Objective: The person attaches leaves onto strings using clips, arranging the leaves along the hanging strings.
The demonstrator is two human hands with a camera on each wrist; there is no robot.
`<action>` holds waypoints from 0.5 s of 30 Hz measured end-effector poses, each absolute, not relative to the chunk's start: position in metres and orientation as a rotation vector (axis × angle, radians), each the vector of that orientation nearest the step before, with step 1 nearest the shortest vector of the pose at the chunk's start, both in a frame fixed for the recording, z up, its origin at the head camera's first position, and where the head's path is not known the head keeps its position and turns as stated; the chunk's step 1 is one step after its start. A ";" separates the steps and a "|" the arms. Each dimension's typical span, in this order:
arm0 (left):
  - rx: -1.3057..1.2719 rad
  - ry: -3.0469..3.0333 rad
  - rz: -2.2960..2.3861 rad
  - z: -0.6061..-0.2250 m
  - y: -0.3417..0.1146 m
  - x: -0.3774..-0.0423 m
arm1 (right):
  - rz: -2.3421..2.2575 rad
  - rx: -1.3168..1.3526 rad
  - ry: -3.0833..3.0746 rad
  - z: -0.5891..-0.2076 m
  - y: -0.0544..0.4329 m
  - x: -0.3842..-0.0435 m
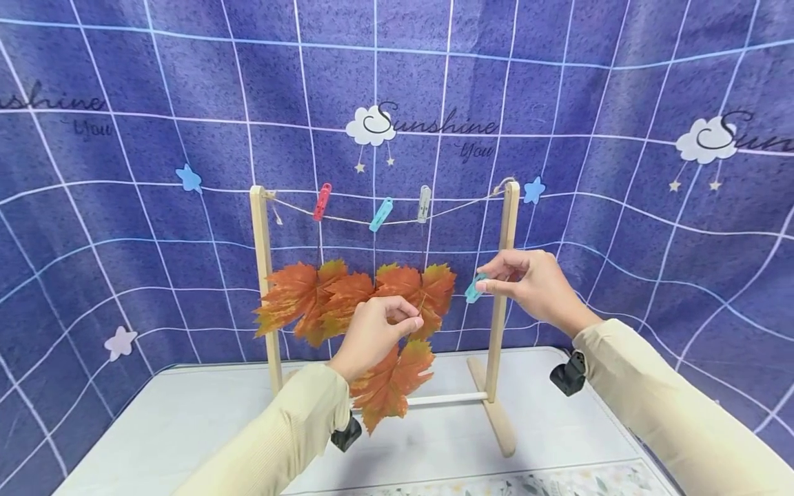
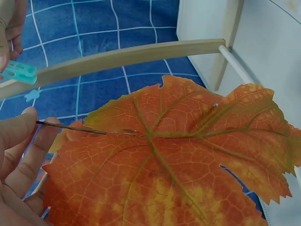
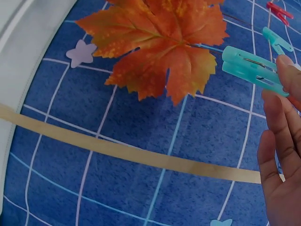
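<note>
My left hand pinches the thin stem of an orange artificial leaf between thumb and fingertips; the blade hangs below the hand. In the left wrist view this leaf fills much of the picture, its brown stem running to the fingertips. By the rack's right post, my right hand holds a turquoise clothespin between thumb and fingers. The right wrist view shows the clothespin gripped at one end. Behind the left hand, several similar leaves hang from the string.
The wooden rack stands on a white table. Red, turquoise and grey clothespins sit on its string. A blue grid-patterned curtain closes off the back. A white bar joins the rack's feet.
</note>
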State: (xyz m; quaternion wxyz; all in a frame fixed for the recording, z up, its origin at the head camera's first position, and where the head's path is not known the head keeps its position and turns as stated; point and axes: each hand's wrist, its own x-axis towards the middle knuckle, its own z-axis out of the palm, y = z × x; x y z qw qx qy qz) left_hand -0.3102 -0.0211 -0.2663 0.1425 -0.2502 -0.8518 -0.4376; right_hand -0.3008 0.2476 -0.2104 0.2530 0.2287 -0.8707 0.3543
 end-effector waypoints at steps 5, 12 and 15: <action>-0.719 -2.437 -1.264 -0.262 -0.016 -0.313 | 0.968 0.630 -2.358 -0.204 0.249 -0.301; -0.736 -2.394 -1.268 -0.254 -0.005 -0.319 | 0.937 0.606 -2.353 -0.192 0.251 -0.302; -0.741 -2.386 -1.273 -0.251 0.000 -0.321 | 0.937 0.588 -2.360 -0.187 0.252 -0.302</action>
